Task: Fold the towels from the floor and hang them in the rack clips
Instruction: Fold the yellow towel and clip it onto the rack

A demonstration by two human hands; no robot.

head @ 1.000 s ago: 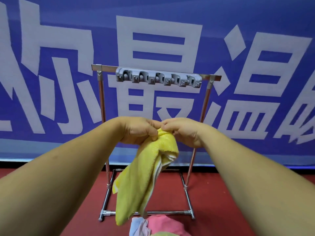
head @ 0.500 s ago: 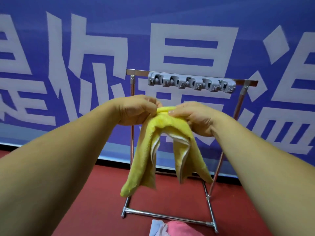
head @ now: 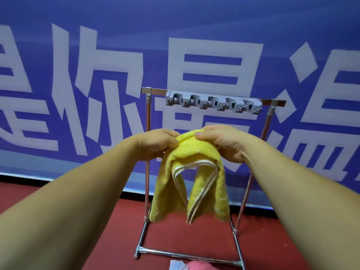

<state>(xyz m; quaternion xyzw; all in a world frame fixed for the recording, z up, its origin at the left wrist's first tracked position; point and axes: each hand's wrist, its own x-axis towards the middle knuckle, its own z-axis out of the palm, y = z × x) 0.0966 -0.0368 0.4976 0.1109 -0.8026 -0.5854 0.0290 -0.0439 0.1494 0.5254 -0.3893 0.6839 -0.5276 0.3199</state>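
A yellow towel (head: 192,184) with a white border hangs in front of me, bunched at its top fold and draped down in two lobes. My left hand (head: 155,143) pinches the top fold at its left end. My right hand (head: 224,142) grips the same fold at its right end, thumb on the near side. Behind and above both hands stands a metal rack (head: 148,162) whose top bar carries a grey strip of several clips (head: 213,103), all without towels. The towel hangs below the clips, apart from them.
A pink towel (head: 198,266) and a pale blue one (head: 177,265) lie on the red floor (head: 272,240) at the rack's base bar (head: 187,254). A blue banner wall (head: 97,55) with large white characters stands close behind the rack.
The towel has been spread out from one bunched strip into two hanging lobes. Both hands have moved slightly apart along the top fold. My view has shifted left, so the rack appears further right.
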